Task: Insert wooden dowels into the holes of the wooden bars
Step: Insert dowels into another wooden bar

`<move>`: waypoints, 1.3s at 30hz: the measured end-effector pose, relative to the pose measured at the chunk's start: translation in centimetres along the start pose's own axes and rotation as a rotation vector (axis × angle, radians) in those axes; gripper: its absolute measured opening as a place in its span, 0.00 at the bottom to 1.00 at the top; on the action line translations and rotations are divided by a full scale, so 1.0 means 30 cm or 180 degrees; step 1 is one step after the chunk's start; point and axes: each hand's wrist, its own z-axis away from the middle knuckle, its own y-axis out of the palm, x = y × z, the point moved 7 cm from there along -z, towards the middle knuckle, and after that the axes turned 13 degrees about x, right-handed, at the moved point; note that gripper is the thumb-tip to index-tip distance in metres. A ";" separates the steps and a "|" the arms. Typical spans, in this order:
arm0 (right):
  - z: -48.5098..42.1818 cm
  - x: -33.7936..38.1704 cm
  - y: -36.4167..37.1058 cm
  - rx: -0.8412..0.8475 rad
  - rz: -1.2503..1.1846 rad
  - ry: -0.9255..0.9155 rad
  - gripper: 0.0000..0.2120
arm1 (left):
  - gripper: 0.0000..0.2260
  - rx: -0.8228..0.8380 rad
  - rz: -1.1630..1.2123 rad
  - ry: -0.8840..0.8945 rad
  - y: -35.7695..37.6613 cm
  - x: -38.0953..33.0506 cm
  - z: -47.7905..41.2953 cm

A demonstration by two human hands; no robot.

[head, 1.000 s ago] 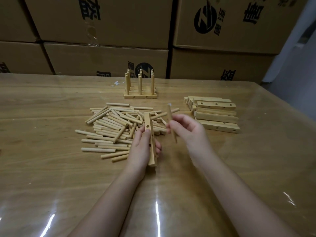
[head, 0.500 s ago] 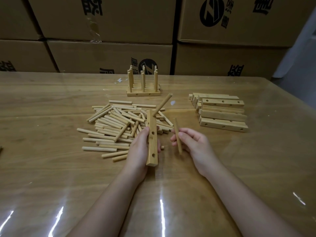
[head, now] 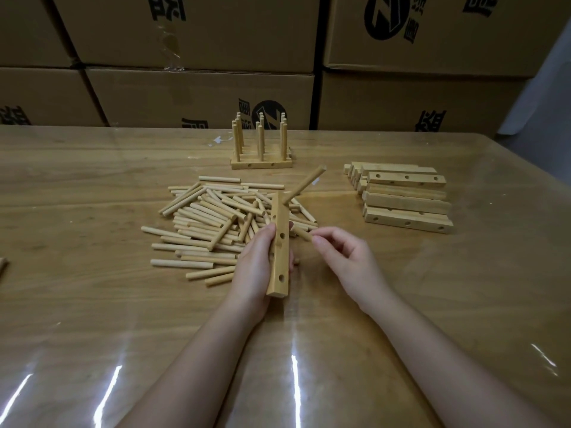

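Note:
My left hand point(head: 258, 264) grips a wooden bar point(head: 279, 251) that points away from me, its row of holes facing right. One dowel point(head: 306, 184) sticks out of the bar's far hole, slanting up to the right. My right hand point(head: 346, 257) pinches a second dowel point(head: 301, 233) by its end, its other end against the bar's right side near a middle hole. A pile of loose dowels point(head: 216, 223) lies just left of and behind the bar.
Finished bars with upright dowels point(head: 261, 149) stand at the back centre of the table. A stack of bare bars point(head: 404, 199) lies to the right. Cardboard boxes point(head: 197, 97) wall off the far edge. A small wooden piece point(head: 2, 267) lies at the left edge.
A dowel went into the bar's far hole. My right hand then swung a second dowel from upright to pointing sideways at the bar's side.

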 end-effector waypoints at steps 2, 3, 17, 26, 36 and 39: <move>-0.001 0.017 0.006 0.0069 0.0133 -0.0131 0.10 | 0.16 -0.0041 0.0057 -0.0003 -0.002 -0.002 0.003; -0.001 0.021 0.009 0.0104 0.0196 -0.0172 0.10 | 0.15 -0.0063 0.0074 0.0000 -0.002 -0.004 0.005; 0.013 0.068 0.004 -0.0354 0.1335 -0.0544 0.09 | 0.11 -0.0046 -0.0230 0.0115 0.008 -0.016 0.007; 0.034 0.123 -0.004 -0.0752 0.2300 -0.0816 0.08 | 0.10 -0.0027 -0.0474 0.0179 0.016 -0.019 0.009; 0.044 0.145 -0.001 -0.0842 0.2566 -0.0872 0.07 | 0.10 0.0021 -0.0558 0.0273 0.023 -0.027 0.011; 0.046 0.148 0.000 -0.0881 0.2617 -0.0898 0.07 | 0.09 0.0048 -0.0582 0.0292 0.025 -0.027 0.011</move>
